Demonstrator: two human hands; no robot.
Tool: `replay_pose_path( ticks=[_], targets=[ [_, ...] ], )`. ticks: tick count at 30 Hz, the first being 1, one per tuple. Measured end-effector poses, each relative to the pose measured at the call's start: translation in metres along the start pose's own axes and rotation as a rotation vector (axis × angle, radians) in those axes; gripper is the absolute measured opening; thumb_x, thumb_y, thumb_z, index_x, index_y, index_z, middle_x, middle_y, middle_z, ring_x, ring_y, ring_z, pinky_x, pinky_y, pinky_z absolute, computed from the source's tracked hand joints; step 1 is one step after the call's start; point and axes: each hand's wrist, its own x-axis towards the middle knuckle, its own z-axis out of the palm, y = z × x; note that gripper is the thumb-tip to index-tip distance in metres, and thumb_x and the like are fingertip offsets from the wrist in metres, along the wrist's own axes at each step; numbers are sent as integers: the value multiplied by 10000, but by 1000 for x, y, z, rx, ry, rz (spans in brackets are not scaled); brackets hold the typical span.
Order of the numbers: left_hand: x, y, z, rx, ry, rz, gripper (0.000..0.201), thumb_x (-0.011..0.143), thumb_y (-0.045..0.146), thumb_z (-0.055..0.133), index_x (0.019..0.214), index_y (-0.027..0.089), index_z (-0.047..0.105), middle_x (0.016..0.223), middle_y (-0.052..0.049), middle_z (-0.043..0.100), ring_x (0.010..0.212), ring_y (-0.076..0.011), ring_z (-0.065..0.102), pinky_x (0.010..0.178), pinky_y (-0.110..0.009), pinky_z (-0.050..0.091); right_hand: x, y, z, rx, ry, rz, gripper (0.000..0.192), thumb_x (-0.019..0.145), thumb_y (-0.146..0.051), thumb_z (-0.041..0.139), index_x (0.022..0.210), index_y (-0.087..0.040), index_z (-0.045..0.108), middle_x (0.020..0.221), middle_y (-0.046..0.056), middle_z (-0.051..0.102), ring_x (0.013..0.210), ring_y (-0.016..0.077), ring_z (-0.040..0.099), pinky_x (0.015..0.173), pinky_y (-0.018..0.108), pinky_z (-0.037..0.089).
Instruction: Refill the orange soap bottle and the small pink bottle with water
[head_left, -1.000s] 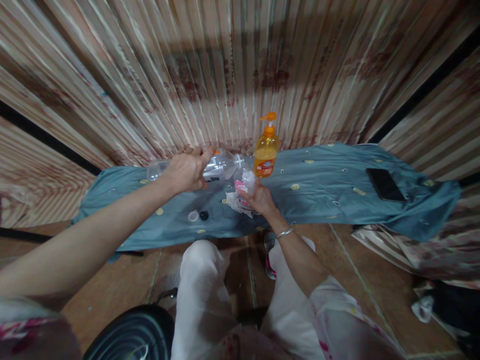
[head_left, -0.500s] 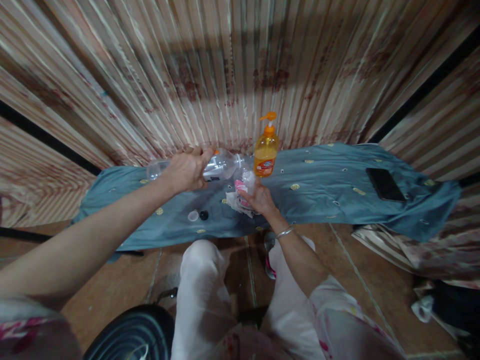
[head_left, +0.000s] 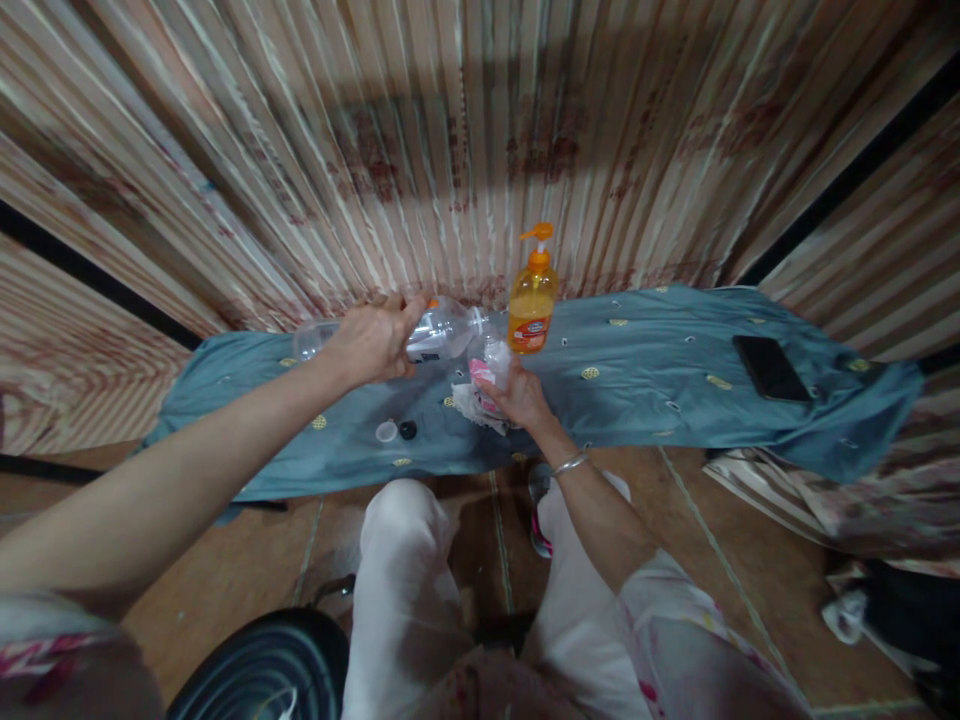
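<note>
Clear bottle point(head_left: 442, 332) lies sideways in left grip point(head_left: 371, 340).

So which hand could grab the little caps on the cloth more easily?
Probably the left hand. It holds the clear bottle tipped sideways just above the white cap and black cap. The right hand is busy with the small pink-labelled container, farther from them.

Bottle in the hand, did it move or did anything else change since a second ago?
Nothing visibly changed. The left hand keeps holding the clear bottle tipped sideways, and the right hand stays on the small container by the orange soap bottle.
</note>
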Motion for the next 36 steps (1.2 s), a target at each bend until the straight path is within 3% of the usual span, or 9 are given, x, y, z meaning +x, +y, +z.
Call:
replay_pose_path(
  ticks=[20, 36],
  targets=[
    [0, -3, -2, 6, 24, 35, 940, 815, 371, 716, 1568, 151, 198, 1401, -202, 575, 1266, -361, 587, 995, -422, 489, 1, 2, 4, 8, 15, -20, 739, 922, -565, 643, 1396, -34, 445, 1161, 241, 742, 1086, 343, 726, 895, 371, 531],
    [0, -1, 0, -2, 28, 23, 916, 798, 371, 726, 1548, 149, 248, 1387, -195, 584, 1267, -354, 584, 998, -413, 485, 1, 3, 5, -27, 27, -23, 708, 940, -551, 621, 1390, -36, 440, 1146, 239, 744, 1087, 328, 726, 887, 352, 529]
  ],
)
